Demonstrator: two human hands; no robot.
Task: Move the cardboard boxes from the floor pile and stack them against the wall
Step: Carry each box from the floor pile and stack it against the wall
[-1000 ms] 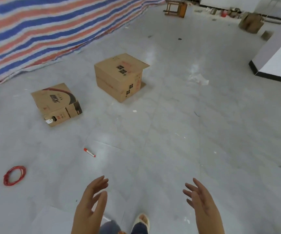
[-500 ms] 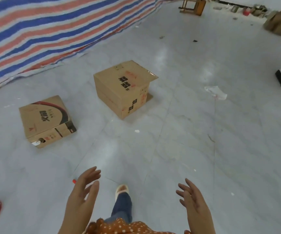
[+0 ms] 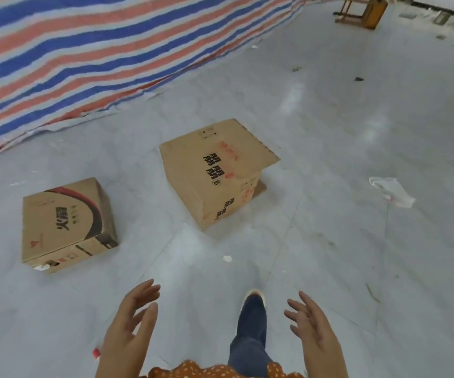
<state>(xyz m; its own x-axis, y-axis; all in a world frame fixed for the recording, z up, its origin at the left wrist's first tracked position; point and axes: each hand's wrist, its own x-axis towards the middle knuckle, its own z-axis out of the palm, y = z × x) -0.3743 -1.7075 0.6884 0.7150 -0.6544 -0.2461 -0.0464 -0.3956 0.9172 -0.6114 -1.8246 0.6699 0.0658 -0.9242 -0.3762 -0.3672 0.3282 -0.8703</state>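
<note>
While both hands are raised and hold nothing, the scene runs from a grey floor (image 3: 357,186) and a striped tarp (image 3: 84,50) along its left edge down to small litter. A tall box (image 3: 215,173) stands ahead of the hands and slightly left of centre, one top flap jutting out to the right; a flat box (image 3: 64,225) lies to its left, well apart from it. Neither box is touched. The left hand (image 3: 130,323) and right hand (image 3: 313,331) are spread, palms turned inward, fingers straight and parted. One foot (image 3: 253,298) is set forward between them, pointing toward the tall box. That box lies almost straight ahead, its long edges running away and to the right; the left hand appears marginally nearer. A white wrapper (image 3: 392,190) lies to the right.
</note>
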